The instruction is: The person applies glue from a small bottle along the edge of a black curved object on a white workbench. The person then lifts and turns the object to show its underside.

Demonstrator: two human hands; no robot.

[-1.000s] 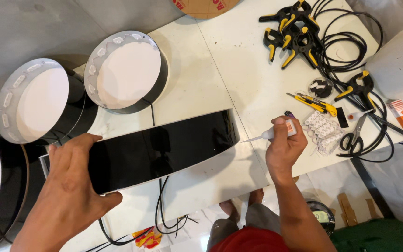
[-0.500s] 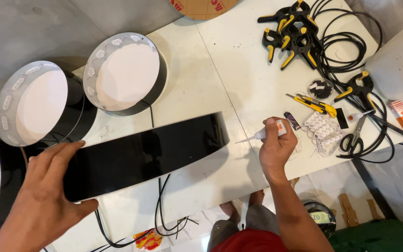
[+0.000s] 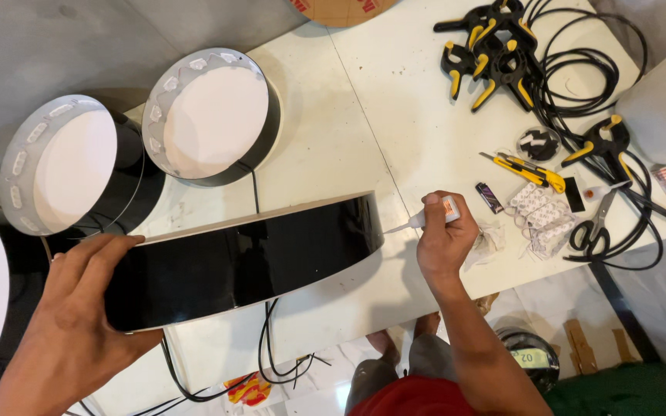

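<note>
A long glossy black strip (image 3: pixel 248 258) stands on edge across the white table (image 3: pixel 364 115), slightly curved. My left hand (image 3: pixel 79 323) grips its left end, thumb in front and fingers over the top. My right hand (image 3: pixel 441 239) holds a small white glue tube (image 3: pixel 425 218) whose thin nozzle points left and nearly touches the strip's right end.
Two round white-faced drums with black sides (image 3: pixel 210 115) (image 3: pixel 63 162) sit at the back left. Black and yellow spring clamps (image 3: pixel 495 54), coiled black cable (image 3: pixel 580 62), a yellow utility knife (image 3: pixel 526 169), scissors (image 3: pixel 591 231) and small white modules (image 3: pixel 541 212) lie at the right.
The glue tube has moved left to the strip's right end. My left hand has shifted the strip leftward, and it stands more upright.
</note>
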